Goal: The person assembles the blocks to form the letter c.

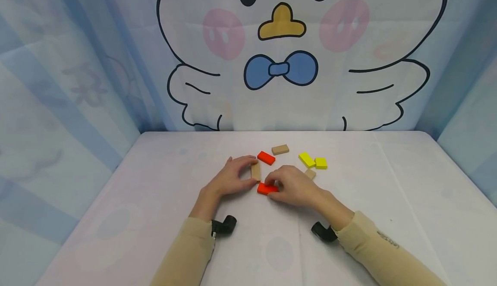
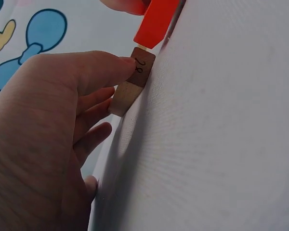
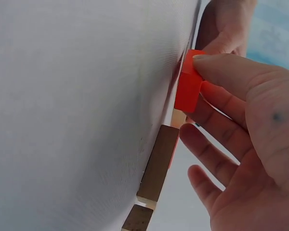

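My left hand (image 1: pixel 233 175) pinches a plain wooden block (image 1: pixel 255 172) lengthwise, fingers at its far end and thumb at the near one. Dark handwritten marks show on the end of this wooden block (image 2: pixel 145 60) beside the thumb in the left wrist view. Just to the right, my right hand (image 1: pixel 293 186) grips a red block (image 1: pixel 263 189) between thumb and fingers, close to the near end of the wooden block. In the right wrist view the thumb lies on one end of the red block (image 3: pixel 189 89), while the lower fingers are spread apart.
Beyond the hands lie a second red block (image 1: pixel 266 158) and another wooden block (image 1: pixel 280 149). Two yellow blocks (image 1: pixel 306 160) rest at the right, with a partly hidden wooden block (image 1: pixel 310 174) behind my right hand. A pale cloth (image 1: pixel 248 251) covers the table; a printed curtain (image 1: pixel 279 105) hangs behind.
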`<act>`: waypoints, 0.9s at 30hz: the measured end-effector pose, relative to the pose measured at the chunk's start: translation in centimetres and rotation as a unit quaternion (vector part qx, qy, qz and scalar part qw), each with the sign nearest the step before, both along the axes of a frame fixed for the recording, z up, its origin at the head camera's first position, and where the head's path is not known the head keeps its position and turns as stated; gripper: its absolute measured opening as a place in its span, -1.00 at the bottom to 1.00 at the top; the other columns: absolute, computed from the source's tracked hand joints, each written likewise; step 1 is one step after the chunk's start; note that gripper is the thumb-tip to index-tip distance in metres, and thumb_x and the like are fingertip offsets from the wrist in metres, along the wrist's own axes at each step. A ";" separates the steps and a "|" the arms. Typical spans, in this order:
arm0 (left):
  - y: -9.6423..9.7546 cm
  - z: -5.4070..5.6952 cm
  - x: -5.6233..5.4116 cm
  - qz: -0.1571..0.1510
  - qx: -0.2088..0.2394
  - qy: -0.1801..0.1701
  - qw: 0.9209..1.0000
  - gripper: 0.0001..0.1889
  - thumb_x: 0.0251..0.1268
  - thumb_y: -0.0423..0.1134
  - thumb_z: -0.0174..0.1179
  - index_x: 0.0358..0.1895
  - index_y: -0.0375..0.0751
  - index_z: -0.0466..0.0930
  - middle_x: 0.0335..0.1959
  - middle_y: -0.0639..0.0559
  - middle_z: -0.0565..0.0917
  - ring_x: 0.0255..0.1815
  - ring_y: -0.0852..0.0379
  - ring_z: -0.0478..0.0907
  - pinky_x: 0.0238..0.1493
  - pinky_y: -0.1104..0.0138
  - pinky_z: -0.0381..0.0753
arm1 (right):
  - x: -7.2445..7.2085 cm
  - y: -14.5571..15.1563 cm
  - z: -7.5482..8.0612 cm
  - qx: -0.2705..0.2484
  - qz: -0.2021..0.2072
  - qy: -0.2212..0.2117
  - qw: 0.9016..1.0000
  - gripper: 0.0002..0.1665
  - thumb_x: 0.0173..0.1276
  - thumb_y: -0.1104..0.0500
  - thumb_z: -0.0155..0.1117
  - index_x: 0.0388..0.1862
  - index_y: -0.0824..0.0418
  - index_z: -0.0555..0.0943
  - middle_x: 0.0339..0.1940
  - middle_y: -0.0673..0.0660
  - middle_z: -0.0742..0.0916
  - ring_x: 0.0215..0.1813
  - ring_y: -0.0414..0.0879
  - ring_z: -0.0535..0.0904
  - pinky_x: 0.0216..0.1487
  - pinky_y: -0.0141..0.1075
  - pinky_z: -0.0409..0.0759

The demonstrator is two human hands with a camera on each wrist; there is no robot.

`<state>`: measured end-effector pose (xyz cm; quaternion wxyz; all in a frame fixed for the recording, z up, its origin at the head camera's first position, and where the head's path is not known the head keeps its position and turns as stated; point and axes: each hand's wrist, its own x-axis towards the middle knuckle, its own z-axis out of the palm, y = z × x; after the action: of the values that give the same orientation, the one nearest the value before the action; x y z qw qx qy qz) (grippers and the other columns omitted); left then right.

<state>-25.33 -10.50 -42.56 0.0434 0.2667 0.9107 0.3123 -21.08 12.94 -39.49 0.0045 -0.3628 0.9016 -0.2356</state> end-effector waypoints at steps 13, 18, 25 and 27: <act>0.0 0.0 0.1 -0.007 0.003 -0.006 1.000 -0.38 0.30 -0.04 0.28 0.43 -0.06 0.44 0.52 0.02 0.32 0.55 0.04 0.17 0.55 -0.10 -0.30 | 0.3 0.1 0.0 0.010 0.006 0.003 1.000 -0.79 0.19 0.16 0.54 -0.19 0.07 0.73 -0.35 -0.17 0.66 -0.28 -0.17 0.47 -0.13 -0.24 0.49; -0.1 0.0 0.0 -0.004 0.013 -0.009 1.000 -0.37 0.31 -0.06 0.28 0.43 -0.12 0.43 0.52 -0.02 0.32 0.55 0.02 0.16 0.56 -0.05 -0.26 | 0.3 0.6 0.1 0.008 0.008 0.002 1.000 -0.77 0.19 0.16 0.53 -0.16 0.07 0.73 -0.31 -0.17 0.68 -0.21 -0.14 0.51 -0.03 -0.18 0.49; -0.4 -0.1 -0.1 -0.009 0.021 -0.006 1.000 -0.39 0.31 -0.09 0.28 0.41 -0.16 0.45 0.47 -0.08 0.38 0.53 -0.04 0.20 0.56 -0.06 -0.22 | 0.2 1.6 0.1 0.006 0.033 -0.005 0.999 -0.72 0.24 0.18 0.49 -0.05 0.04 0.77 -0.14 -0.16 0.73 -0.01 -0.12 0.54 0.13 -0.10 0.50; -0.4 -0.1 -0.1 -0.010 0.021 -0.007 1.000 -0.39 0.31 -0.09 0.27 0.42 -0.15 0.45 0.47 -0.08 0.39 0.52 -0.04 0.21 0.56 -0.06 -0.22 | 0.1 1.8 0.1 0.012 0.043 -0.003 0.999 -0.73 0.26 0.17 0.49 -0.04 0.04 0.78 -0.13 -0.17 0.74 0.03 -0.11 0.54 0.18 -0.07 0.49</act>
<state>-25.45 -10.89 -42.62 0.0470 0.2742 0.9012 0.3324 -20.99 14.72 -39.36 0.0220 -0.4000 0.8880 -0.2255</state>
